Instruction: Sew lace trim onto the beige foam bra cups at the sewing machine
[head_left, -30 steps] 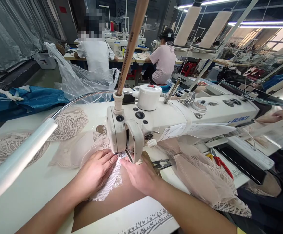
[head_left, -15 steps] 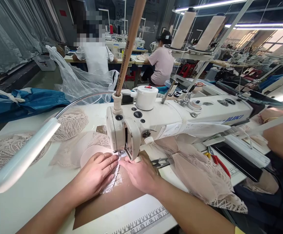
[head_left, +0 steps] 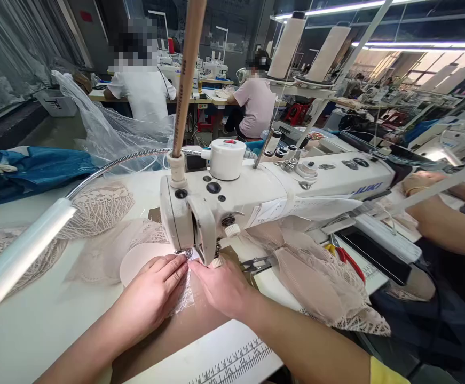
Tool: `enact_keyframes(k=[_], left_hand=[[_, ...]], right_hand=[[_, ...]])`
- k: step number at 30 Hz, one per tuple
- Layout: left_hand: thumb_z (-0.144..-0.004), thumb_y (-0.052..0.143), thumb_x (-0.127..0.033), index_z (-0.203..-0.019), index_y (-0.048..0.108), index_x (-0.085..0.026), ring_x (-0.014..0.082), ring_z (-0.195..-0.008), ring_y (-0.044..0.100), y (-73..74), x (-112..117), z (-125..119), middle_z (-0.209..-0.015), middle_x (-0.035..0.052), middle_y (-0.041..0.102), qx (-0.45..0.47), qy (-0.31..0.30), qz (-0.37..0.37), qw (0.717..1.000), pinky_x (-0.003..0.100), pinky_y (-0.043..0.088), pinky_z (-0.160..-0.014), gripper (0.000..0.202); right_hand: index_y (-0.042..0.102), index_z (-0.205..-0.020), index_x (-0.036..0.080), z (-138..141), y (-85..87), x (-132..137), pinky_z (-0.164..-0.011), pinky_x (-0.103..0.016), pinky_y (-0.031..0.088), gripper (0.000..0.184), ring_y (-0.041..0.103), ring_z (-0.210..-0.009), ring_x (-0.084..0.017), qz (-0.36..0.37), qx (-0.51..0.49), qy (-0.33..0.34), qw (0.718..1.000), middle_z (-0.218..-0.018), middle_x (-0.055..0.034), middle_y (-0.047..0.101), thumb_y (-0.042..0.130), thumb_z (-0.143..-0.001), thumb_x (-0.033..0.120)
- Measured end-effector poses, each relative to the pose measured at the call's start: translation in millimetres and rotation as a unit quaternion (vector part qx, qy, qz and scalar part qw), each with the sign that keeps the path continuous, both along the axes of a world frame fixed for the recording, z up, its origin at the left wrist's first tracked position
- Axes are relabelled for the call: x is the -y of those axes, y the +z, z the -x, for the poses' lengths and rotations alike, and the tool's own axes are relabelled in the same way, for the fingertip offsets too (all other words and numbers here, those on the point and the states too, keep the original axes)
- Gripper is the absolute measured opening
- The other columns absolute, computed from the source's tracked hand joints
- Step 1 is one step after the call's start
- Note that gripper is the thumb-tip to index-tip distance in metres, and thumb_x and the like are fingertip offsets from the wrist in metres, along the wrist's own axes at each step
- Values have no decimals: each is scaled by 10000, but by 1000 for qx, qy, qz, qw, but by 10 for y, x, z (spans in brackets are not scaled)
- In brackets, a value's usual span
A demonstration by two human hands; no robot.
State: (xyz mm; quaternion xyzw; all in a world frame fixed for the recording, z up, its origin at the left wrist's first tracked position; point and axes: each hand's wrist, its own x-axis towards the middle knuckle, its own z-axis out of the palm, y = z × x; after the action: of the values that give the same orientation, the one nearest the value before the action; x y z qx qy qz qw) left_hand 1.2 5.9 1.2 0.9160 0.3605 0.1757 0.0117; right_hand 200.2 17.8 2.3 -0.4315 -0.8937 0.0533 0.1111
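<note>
My left hand (head_left: pixel 151 294) lies flat with fingers stretched on a beige lace piece (head_left: pixel 184 297), its fingertips close to the presser foot (head_left: pixel 184 252) of a white sewing machine (head_left: pixel 264 200). My right hand (head_left: pixel 221 287) presses the same lace from the right, fingers pointing toward the needle. A round beige cup (head_left: pixel 134 261) of the piece shows just beyond my left hand. Most of the lace is hidden under both hands.
More lace pieces (head_left: pixel 96 210) lie at the left, a lace bundle (head_left: pixel 328 285) at the right, beside snips (head_left: pixel 256 263). A white lamp (head_left: pixel 20 250) on a gooseneck crosses the left. Another person's arm (head_left: pixel 444 224) reaches in at the far right. Two people sit at machines behind.
The lace has been fed further under the foot, so less of it shows below my hands. Both hands stay at the needle. The view has shifted to the right.
</note>
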Motion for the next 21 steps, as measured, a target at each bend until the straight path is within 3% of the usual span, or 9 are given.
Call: enact_keyframes(k=[10,15,21], left_hand=[[-946,446,-255,-1203,616,-133,318,-1056,560,14,-49,54,-1194,145,647,-55,19,27,998,458,487,-850,332],[-938,457,-318,-1066,657,-150,331,-1053,551,23,-79,41,-1162,152,643,-65,38,46,996,463,473,-830,291],[-929,484,-349,-1090,638,-147,318,-1041,545,29,-51,16,-1171,162,616,-46,51,50,996,461,455,-861,301]], right_hand=[[623,-1134,211,-29,3,8,-711,-302,389,361,550,-861,-215,-8,-12,-7,1000,-1037,-70,654,466,-826,107],[643,-1058,211,-78,24,6,-734,-298,374,307,532,-839,-207,-16,-32,2,999,-954,-61,651,473,-824,109],[646,-981,184,-137,-28,18,-705,-308,331,230,488,-792,-189,-12,-61,50,997,-882,-50,623,476,-842,114]])
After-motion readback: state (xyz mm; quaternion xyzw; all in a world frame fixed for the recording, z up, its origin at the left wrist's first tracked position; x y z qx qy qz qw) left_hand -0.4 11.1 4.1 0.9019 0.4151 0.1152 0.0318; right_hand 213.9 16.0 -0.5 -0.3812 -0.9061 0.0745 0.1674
